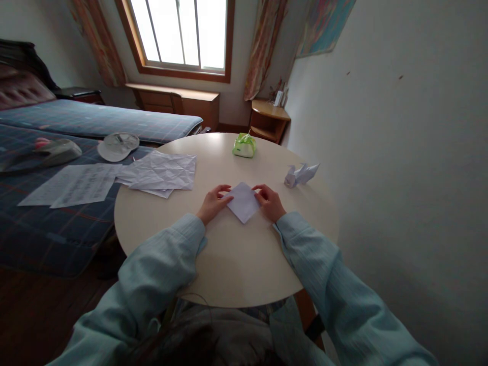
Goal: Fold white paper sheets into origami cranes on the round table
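A small folded square of white paper [243, 203] lies corner-on in front of me on the round cream table [236, 269]. My left hand [214, 202] pinches its left corner between thumb and fingers. At the opposite corner my right hand [269, 201] grips the paper in the same way. To the right stands a folded paper bird [301, 175], apart from both hands. Creased white sheets [163, 170] are stacked on the table's left side, beyond my left hand.
A green tissue pack [244, 146] sits near the table's far edge. On the left, a bed [91, 223] holds printed sheets [82, 185], a pale cap [118, 146] and a bag [57, 151]. A white wall [400, 178] runs close along the right.
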Demonstrator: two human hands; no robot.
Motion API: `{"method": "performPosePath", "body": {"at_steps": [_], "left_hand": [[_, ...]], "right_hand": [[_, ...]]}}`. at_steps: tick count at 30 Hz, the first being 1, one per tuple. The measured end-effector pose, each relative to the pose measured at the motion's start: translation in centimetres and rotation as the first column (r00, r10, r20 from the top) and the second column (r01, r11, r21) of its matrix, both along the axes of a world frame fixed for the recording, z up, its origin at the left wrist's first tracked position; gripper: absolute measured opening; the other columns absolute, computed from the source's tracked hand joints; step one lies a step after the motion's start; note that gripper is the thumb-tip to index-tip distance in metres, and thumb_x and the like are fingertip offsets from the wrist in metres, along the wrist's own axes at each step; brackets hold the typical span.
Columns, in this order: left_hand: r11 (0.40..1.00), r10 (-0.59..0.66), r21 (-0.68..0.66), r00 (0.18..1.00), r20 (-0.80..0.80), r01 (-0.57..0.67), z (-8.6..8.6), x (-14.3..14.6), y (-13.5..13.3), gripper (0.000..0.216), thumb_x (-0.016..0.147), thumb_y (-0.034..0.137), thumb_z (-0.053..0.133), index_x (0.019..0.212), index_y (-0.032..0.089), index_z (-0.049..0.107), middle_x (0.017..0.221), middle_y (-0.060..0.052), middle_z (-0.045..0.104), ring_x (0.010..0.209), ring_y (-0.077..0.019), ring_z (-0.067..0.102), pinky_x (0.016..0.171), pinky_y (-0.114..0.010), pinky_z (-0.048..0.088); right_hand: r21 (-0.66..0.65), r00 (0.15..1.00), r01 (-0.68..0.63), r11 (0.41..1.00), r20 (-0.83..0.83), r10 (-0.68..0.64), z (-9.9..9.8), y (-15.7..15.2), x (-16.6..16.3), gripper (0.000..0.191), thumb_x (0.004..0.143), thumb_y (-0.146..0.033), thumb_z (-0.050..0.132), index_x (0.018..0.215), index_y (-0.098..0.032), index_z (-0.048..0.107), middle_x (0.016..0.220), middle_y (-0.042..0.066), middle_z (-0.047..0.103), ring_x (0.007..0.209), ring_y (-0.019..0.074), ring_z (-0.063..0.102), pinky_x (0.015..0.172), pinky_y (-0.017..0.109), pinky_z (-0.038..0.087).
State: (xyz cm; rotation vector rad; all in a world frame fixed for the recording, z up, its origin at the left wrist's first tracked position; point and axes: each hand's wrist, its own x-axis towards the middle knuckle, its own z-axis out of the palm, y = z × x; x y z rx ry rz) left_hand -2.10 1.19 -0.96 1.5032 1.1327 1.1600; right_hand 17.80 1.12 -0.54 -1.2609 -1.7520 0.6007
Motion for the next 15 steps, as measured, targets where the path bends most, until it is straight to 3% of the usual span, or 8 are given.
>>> {"method": "performPosePath", "body": {"at_steps": [5, 15], "left_hand": [[0.985, -0.174, 0.000, 0.980, -0.095, 0.175, 0.07, 0.20, -0.38, 0.065, 0.058, 0.030, 0.069, 0.117, 0.016, 0.047, 0.091, -0.005, 0.057, 0.059, -0.0067, 0.049, 0.056, -0.020, 0.041], [0.955, -0.230, 0.142, 0.952, -0.201, 0.261, -0.10, -0.15, -0.32, 0.073, 0.051, 0.029, 0.075, 0.118, 0.022, 0.046, 0.122, -0.008, 0.044, 0.098, -0.0164, 0.048, 0.077, -0.025, 0.040]], "right_hand": [[0.004, 0.993, 0.116, 0.993, 0.037, -0.116, -0.21, 0.41, 0.26, 0.020, 0.072, -0.023, 0.044, 0.079, -0.016, 0.062, 0.053, -0.002, 0.046, 0.050, 0.0095, 0.039, 0.049, 0.022, 0.029], [-0.017, 0.987, 0.152, 0.988, 0.054, -0.151, -0.29, 0.59, 0.48, 0.022, 0.069, -0.021, 0.044, 0.078, -0.017, 0.063, 0.066, 0.002, 0.061, 0.060, 0.0127, 0.049, 0.055, 0.024, 0.036]]}}
